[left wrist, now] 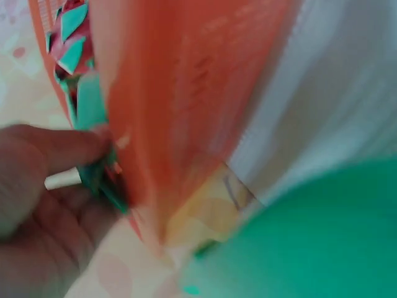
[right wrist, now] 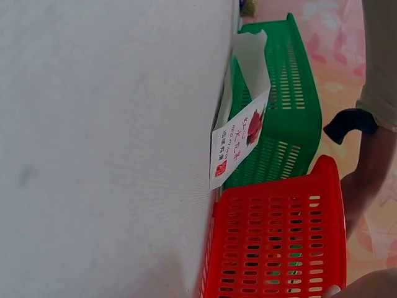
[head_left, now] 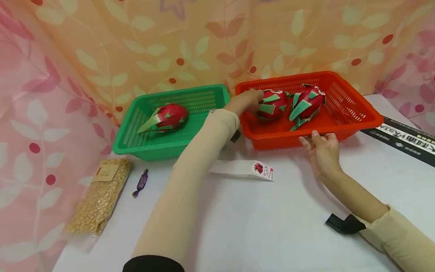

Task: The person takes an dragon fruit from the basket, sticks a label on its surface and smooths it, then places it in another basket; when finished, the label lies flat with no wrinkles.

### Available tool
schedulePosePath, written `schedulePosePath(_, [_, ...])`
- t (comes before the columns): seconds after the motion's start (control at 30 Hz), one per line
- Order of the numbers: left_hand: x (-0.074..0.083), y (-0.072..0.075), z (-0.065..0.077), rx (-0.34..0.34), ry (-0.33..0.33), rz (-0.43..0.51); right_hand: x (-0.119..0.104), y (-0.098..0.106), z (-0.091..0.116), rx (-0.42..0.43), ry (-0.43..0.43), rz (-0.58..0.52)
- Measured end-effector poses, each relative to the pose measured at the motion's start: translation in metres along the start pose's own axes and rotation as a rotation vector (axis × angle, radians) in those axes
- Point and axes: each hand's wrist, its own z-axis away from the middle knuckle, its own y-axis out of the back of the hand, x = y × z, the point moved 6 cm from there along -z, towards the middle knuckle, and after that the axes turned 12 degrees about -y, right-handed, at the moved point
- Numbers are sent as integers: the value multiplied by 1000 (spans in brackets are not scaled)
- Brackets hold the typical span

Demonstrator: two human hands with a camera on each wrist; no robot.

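My left hand (head_left: 246, 101) reaches over the left end of the red basket (head_left: 272, 143) and holds a red dragon fruit (head_left: 274, 100) with green scales. In the left wrist view, the thumb (left wrist: 87, 149) presses a green scale and the other fingers curl beneath, partly hidden. A second dragon fruit (head_left: 307, 102) lies to its right in the same basket. At the basket's front rim, my right hand (head_left: 324, 151) grips the edge, thumb on top and fingers below. A third dragon fruit (head_left: 171, 116) rests in the green basket (head_left: 153, 153) on the left.
In front of the baskets stands a folded white card (head_left: 242, 170) with a dragon fruit picture. On the left lie a bag of yellow grains (head_left: 100, 200) and a purple wrapped candy (head_left: 140, 183). A black pasta package (head_left: 404, 139) lies right of the red basket. Patterned curtain (head_left: 190, 49) hangs behind.
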Motion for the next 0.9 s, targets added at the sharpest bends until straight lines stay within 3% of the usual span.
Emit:
schedulePosePath(0.1, [-3, -7, -14, -26, -48, 57, -2, 2, 0, 11, -2, -8])
schedulePosePath(0.17, [-20, -22, -48, 10, -98, 68, -1, 3, 1, 15, -17, -19])
schedulePosePath(0.27, [-46, -46, -95, 36, -124, 94, 1, 6, 2, 14, -28, -26])
schedulePosePath(0.33, [-54, -56, -110, 67, -157, 81, 1, 7, 3, 12, -25, -28])
schedulePosePath(0.4, [-39, -52, -91, 12, -160, 59, 0, 9, 3, 2, -18, -36])
schedulePosePath(0.53, [1, -32, -36, -121, -173, 11, -5, 13, 0, -13, -20, -60])
schedulePosePath(0.6, [10, -24, -24, -133, -179, 16, -7, 15, -2, -16, -24, -73])
schedulePosePath(0.73, [11, -14, -14, -86, -205, 55, -11, 20, -7, -8, -34, -90])
schedulePosePath(0.9, [0, -3, -6, -13, -277, 98, -16, 25, -13, -14, -58, -95])
